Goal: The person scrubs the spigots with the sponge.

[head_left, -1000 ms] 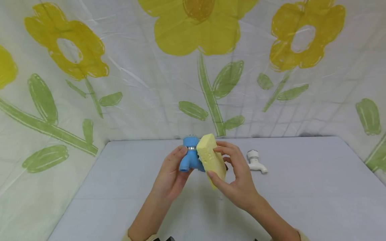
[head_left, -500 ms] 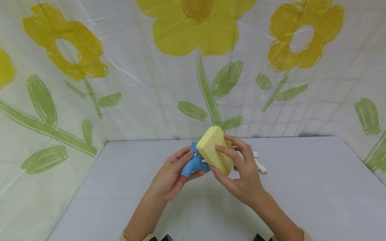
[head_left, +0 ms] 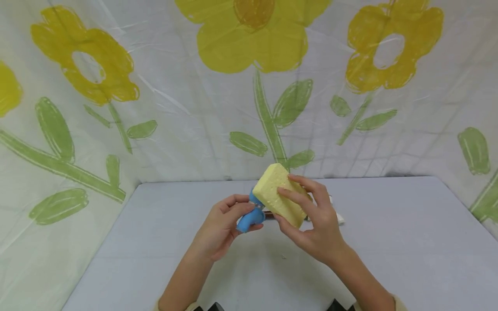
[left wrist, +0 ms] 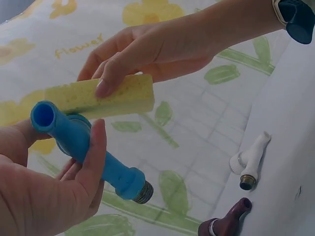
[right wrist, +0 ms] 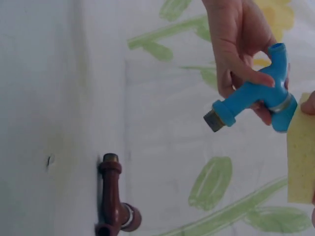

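Observation:
A blue plastic tap [head_left: 249, 220] with a metal ring is held above the table by my left hand [head_left: 219, 229], fingers and thumb gripping its body. Its threaded metal end [left wrist: 143, 192] sticks out free in the left wrist view. My right hand [head_left: 319, 229] pinches a yellow sponge [head_left: 277, 190] between thumb and fingers. The sponge lies against the round cap end of the tap [right wrist: 284, 115] in the right wrist view. From the head, the sponge hides part of the tap.
On the light table [head_left: 155, 276] lie a white tap [left wrist: 253, 160] and a dark red tap [right wrist: 112, 196], both partly hidden behind the sponge and right hand from the head. A white sheet with painted flowers [head_left: 253, 39] hangs behind the table.
The left hand has tilted and turned the blue tap, its cap leaning right. The sponge has shifted right and up, its broad face turned to the head camera, still at the tap.

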### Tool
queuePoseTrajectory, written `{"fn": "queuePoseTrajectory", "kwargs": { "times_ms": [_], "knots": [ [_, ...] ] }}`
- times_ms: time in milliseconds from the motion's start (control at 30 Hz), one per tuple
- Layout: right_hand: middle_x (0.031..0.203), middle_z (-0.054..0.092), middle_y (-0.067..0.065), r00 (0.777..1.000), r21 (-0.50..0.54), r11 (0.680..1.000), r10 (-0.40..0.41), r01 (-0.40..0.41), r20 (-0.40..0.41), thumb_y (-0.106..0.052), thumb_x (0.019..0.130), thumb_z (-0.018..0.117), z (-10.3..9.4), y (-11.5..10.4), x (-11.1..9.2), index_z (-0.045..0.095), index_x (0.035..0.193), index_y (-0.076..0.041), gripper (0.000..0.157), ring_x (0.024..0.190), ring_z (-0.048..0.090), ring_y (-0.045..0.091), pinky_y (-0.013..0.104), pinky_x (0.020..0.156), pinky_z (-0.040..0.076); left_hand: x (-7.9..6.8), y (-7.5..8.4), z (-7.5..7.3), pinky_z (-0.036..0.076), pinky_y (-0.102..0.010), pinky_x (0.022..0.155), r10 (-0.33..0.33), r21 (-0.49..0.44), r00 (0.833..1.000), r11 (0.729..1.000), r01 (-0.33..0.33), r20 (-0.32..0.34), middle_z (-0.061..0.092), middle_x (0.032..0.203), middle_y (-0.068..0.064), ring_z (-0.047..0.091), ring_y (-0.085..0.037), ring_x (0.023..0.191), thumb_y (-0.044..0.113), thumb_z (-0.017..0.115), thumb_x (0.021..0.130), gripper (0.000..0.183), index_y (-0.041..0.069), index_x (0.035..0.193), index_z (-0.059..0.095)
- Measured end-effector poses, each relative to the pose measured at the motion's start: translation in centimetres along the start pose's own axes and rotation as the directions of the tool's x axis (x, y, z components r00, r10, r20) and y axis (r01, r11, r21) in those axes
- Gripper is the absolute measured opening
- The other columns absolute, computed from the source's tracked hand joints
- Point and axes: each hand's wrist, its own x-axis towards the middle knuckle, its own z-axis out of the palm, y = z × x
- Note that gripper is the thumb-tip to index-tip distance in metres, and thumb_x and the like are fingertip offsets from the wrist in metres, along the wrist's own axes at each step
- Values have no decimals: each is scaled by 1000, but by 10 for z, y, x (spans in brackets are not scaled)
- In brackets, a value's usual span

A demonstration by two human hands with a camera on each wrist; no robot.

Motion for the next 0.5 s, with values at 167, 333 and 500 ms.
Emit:
{"fn": "queuePoseTrajectory", "kwargs": {
  "times_ms": [167,333,500],
  "knots": [
    [137,59,23,999,10,1000,20,-20,27,-41,101,67,-2,1,1,77,121,-11,37,127,55,30,19,97,45,-3,3,0,62,-34,96,38,26,996,999,-36,-82,72,114,-7,73,-17,103,3,61,103,38,-14,137,56],
    [136,58,23,998,25,999,25,-27,55,-42,101,68,-2,0,2,78,120,-14,36,128,55,31,20,101,46,-3,3,-2,56,-31,106,39,16,996,999,-37,-75,67,136,-16,70,-15,116,-2,59,103,44,-14,146,52],
    [136,57,26,996,-18,999,28,-27,86,-44,102,66,-3,1,0,77,122,-13,39,127,54,36,18,102,45,0,-2,-1,53,-30,108,58,94,997,994,-53,-52,55,149,-29,65,-23,127,-5,58,104,46,-13,149,49]
  ]
}}
